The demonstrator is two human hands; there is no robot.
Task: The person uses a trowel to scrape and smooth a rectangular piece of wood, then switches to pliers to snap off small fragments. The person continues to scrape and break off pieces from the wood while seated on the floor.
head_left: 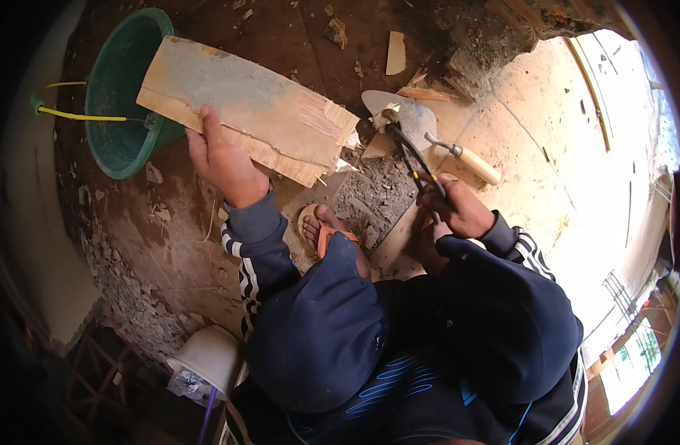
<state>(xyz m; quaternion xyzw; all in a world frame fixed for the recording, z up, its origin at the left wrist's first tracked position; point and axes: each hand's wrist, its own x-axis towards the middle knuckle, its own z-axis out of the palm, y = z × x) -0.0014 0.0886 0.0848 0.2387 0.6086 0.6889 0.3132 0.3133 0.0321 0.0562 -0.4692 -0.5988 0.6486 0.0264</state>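
Note:
In my left hand [229,162] is a piece of plywood board [236,96], gripped by its near edge with the thumb on top. Grey smears mark its face, and its right end is splintered and torn. My right hand [458,208] is closed around the handles of dark pincers [410,153] with yellow marks. A small ragged wood chip [384,117] shows at their jaws; whether they grip it I cannot tell. Beneath the jaws lies a trowel [418,119] with a wooden handle, resting on the floor. The pincers are apart from the board.
A green bucket [117,152] with a yellow handle stands at the left, partly behind the board. Grey rubble [373,196] lies between my feet. Wood scraps [396,53] litter the floor ahead. A white bucket [210,348] stands at lower left, and broken masonry [495,55] juts out at the far right.

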